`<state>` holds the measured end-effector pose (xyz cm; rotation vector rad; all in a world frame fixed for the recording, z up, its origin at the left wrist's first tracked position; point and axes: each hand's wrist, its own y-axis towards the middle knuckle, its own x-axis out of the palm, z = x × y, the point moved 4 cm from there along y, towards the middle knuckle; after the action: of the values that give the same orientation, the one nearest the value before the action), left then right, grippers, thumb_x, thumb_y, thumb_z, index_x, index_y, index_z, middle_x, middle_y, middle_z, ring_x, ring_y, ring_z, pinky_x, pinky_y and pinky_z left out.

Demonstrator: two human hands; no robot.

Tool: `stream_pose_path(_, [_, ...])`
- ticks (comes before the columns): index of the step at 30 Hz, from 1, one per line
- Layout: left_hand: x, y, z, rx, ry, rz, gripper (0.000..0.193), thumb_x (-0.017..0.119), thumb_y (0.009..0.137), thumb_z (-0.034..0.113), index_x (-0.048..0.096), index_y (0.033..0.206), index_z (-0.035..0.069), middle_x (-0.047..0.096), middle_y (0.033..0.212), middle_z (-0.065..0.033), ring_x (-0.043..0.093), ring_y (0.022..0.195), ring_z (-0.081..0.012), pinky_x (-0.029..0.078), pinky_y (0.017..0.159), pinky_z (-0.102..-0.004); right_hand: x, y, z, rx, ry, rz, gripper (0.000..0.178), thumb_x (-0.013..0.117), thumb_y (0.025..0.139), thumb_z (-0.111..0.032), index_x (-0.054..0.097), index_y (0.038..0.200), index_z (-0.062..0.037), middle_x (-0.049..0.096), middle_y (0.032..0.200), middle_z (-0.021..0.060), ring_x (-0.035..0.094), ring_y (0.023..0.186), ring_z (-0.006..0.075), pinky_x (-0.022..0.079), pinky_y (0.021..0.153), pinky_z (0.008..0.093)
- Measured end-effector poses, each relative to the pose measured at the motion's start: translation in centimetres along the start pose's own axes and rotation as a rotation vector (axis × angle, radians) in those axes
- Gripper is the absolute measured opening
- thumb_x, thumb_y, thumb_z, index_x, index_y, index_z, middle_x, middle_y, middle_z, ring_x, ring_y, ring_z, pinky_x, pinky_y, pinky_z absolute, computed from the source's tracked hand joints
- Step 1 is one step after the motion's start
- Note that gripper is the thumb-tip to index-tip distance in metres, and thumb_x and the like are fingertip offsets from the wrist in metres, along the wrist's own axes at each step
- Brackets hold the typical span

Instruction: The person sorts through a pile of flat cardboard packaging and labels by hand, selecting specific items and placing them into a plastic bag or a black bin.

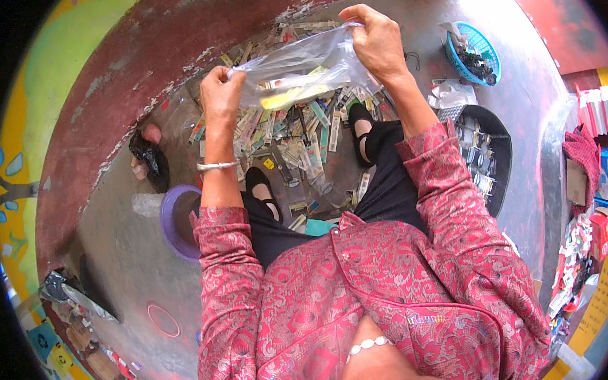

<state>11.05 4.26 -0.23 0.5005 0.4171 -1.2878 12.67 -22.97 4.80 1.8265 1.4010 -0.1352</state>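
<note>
Clear plastic bag, stretched between both hands above a heap of small flat packets on the grey floor. From the left, I see a crumpled black bag lying on the floor, then a purple tub nearer my body. My left hand pinches the plastic's left edge between thumb and fingers. Midway, a yellow strip shows at the bag's lower part; I cannot tell whether it lies inside. My right hand, held higher, grips the upper right corner, fingers curled tight. Farther right stand a blue basket with dark scraps and, nearer me, a black tub with silvery pieces.
</note>
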Motion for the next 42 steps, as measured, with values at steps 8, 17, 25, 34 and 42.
stream_pose_path(8, [1.2, -1.8, 3.1, 0.354, 0.534, 0.059, 0.014, 0.052, 0.076, 0.01, 0.053, 0.088, 0.004, 0.061, 0.085, -0.0201, 0.059, 0.08, -0.0379, 0.047, 0.07, -0.0461, -1.0, -0.2, 1.3, 0.075, -0.277, -0.048, 0.018, 0.05, 0.072, -0.012, 0.064, 0.081, -0.0124, 0.063, 0.079, 0.0132, 0.061, 0.077, 0.0315, 0.047, 0.071, 0.0414])
stream_pose_path(17, [2.2, -2.8, 2.4, 0.318, 0.692, -0.18, 0.011, 0.05, 0.078, 0.009, 0.057, 0.086, 0.008, 0.059, 0.081, -0.0112, 0.06, 0.076, -0.0301, 0.048, 0.065, -0.0406, -1.7, -0.5, 3.3, 0.052, -0.376, -0.217, 0.016, 0.059, 0.074, -0.016, 0.064, 0.084, -0.0052, 0.063, 0.07, 0.0103, 0.062, 0.065, 0.0214, 0.048, 0.06, 0.0324])
stream_pose_path(25, [0.1, -1.4, 2.7, 0.101, 0.096, -0.045, 0.016, 0.056, 0.072, 0.009, 0.058, 0.087, 0.003, 0.061, 0.08, -0.0125, 0.06, 0.074, -0.0263, 0.046, 0.067, -0.0372, -2.1, -0.7, 3.1, 0.104, -0.025, -0.182, 0.014, 0.062, 0.075, -0.014, 0.064, 0.083, -0.003, 0.06, 0.063, 0.0046, 0.054, 0.053, 0.0077, 0.044, 0.051, 0.023])
stream_pose_path(34, [0.8, -1.3, 0.8, -0.003, 0.277, -0.264, 0.02, 0.05, 0.075, 0.013, 0.059, 0.088, 0.002, 0.062, 0.085, -0.0195, 0.06, 0.081, -0.0346, 0.045, 0.07, -0.0432, -2.2, -0.6, 3.1, 0.325, 0.219, -0.446, 0.018, 0.063, 0.073, -0.02, 0.065, 0.082, -0.0057, 0.063, 0.072, 0.0072, 0.06, 0.066, 0.0144, 0.047, 0.062, 0.0271])
stream_pose_path(42, [0.1, -1.9, 5.4, 0.544, 0.355, 0.081, 0.022, 0.054, 0.071, 0.0, 0.058, 0.092, 0.008, 0.055, 0.082, -0.0132, 0.058, 0.077, -0.0335, 0.047, 0.067, -0.0407, -2.7, -0.5, 4.3, 0.38, 0.225, -0.434, 0.015, 0.059, 0.07, -0.007, 0.065, 0.084, -0.0051, 0.063, 0.069, 0.0069, 0.059, 0.062, 0.012, 0.047, 0.06, 0.0262])
